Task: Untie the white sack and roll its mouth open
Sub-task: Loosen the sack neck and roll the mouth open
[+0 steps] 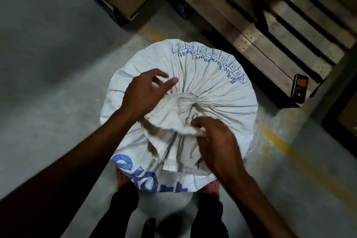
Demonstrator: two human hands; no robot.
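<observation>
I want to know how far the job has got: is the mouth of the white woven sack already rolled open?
No: the white woven sack is gathered into tight pleats at its neck, with the loose top flopped toward the person.

White sack (212,83) — upright, mouth gathered

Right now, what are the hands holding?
The right hand pinches the loose flap at the white sack mouth. The left hand is open, holding nothing.

Single head cam, looking almost straight down from close above the sack (179,102), which is filling mid-frame. Forearms entering from the bottom edge, floor (48,63) around, pallet (270,25) at top right. Wide-angle, edges bending. No second view.
</observation>
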